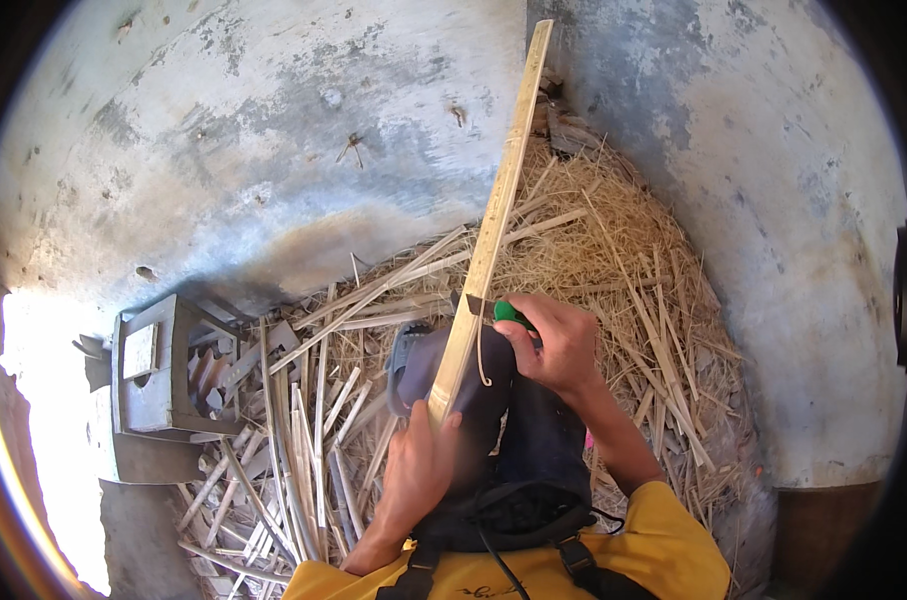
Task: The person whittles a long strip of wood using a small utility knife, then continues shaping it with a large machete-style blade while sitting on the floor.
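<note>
A long, pale bamboo strip (494,212) slants up and away from my lap toward the wall corner. Its near end is gripped by my left hand (421,458), with the fingers wrapped round it. My right hand (557,343) is closed on the green handle of a knife (514,313). The dark blade lies across the strip, a little above my knees. From the strip's right edge beside the blade hangs a thin curled shaving (482,362).
Straw-like shavings (614,240) heap up in the corner ahead. Several split bamboo lengths (309,450) lie to the left of my legs. A grey box-like frame (179,365) stands at the left, near a bright opening. Stained plaster walls (274,130) rise ahead and to the right.
</note>
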`<state>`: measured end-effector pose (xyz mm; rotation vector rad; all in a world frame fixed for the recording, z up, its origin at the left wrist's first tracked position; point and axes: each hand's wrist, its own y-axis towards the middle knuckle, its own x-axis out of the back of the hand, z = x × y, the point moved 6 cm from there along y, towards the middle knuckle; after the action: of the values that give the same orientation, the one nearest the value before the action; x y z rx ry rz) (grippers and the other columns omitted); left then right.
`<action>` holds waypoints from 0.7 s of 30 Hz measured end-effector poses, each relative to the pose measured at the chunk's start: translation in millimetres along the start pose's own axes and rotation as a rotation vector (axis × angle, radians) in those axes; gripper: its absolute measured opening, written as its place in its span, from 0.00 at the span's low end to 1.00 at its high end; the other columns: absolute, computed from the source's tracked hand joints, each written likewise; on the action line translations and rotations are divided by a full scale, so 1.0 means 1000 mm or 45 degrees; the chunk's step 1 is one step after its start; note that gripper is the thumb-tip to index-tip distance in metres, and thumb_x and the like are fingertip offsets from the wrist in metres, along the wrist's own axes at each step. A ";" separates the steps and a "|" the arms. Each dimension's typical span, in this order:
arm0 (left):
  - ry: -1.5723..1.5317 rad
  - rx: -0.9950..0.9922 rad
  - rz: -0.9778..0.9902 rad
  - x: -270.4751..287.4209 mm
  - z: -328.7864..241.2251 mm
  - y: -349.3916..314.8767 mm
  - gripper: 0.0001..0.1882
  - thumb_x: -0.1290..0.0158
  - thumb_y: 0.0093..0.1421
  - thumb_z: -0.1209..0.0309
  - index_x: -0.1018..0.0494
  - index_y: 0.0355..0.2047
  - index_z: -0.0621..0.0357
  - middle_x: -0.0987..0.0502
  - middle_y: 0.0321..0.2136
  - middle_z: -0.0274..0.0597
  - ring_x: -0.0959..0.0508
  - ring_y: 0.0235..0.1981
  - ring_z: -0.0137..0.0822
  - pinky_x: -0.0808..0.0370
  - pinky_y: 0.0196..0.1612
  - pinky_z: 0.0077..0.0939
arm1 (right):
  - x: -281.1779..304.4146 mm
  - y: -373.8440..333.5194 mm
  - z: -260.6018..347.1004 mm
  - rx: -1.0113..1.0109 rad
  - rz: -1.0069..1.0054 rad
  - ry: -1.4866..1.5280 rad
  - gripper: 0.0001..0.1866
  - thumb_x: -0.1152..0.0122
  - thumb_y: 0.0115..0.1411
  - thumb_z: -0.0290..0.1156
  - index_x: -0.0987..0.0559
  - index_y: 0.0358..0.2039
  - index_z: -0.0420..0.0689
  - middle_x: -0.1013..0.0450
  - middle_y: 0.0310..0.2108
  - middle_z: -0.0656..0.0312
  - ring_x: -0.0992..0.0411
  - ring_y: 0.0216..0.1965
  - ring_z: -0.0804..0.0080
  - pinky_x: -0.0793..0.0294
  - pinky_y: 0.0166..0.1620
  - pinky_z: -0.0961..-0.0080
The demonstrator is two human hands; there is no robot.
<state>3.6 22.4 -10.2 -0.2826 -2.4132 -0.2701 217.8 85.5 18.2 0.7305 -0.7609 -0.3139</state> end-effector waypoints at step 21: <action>-0.151 0.271 0.218 -0.013 0.030 -0.037 0.14 0.49 0.72 0.65 0.32 0.45 0.66 0.25 0.23 0.68 0.26 0.26 0.72 0.33 0.30 0.62 | -0.014 0.028 -0.100 -0.180 -0.114 -0.210 0.14 0.41 0.70 0.42 0.17 0.39 0.44 0.23 0.23 0.56 0.24 0.21 0.59 0.29 0.25 0.65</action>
<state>-15.0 -6.3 -45.4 -0.4145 -2.4897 0.0828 280.7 161.0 -19.1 0.6109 -0.8542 -0.5087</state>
